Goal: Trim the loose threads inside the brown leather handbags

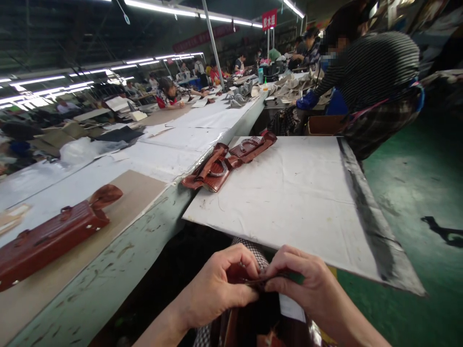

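Observation:
Low in front of me, my left hand (226, 282) and my right hand (306, 277) face each other with thumbs and fingers pinched. Between them they grip the edge of a brown leather bag (291, 330), which hangs in my lap. Its dark inside shows below the fingers, and a white patch lies under my right hand. Much of the bag is hidden by the hands and the frame's bottom edge. Beyond my hands, brown crocodile-pattern bag pieces with handles (217, 173) lie on a white-covered side board (289, 193).
A long bench (181, 144) runs along the left, bearing a finished-looking brown leather bag (61, 236), plastic film (87, 149) and stacked sheets. A co-worker in a striped top (376, 72) bends over beyond the board, near a cardboard box (325, 125). Green floor (415, 193) lies right.

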Demonstrator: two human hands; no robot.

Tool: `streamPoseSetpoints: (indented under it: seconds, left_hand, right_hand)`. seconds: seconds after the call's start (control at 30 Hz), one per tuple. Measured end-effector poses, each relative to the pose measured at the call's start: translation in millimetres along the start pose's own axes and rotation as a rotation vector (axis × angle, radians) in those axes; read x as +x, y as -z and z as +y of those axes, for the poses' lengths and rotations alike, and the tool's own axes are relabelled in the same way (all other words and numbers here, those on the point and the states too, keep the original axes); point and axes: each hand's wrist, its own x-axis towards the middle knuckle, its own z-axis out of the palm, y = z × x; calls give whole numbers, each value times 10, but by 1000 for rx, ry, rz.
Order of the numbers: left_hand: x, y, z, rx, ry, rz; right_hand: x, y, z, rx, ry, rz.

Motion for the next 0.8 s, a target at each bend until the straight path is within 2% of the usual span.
streamPoseSetpoints:
  seconds: [0.2,0.33,0.47,0.63,0.8]
  left_hand:
    - [109,103,-35,-102,120,-110]
    - [219,211,-64,-111,105,-169]
    - [305,260,-62,-85,77,-237]
    - [296,205,-37,-23,85,-195]
    - [181,64,5,106,91,-50]
  right_hand:
    - [29,62,-22,122,-119,-59]
    - [50,98,25,200,-217,-155]
    - [78,138,57,239,-233,-232]
    - [100,134,43,211,-238,-202]
    - [92,106,22,212,-266,-167]
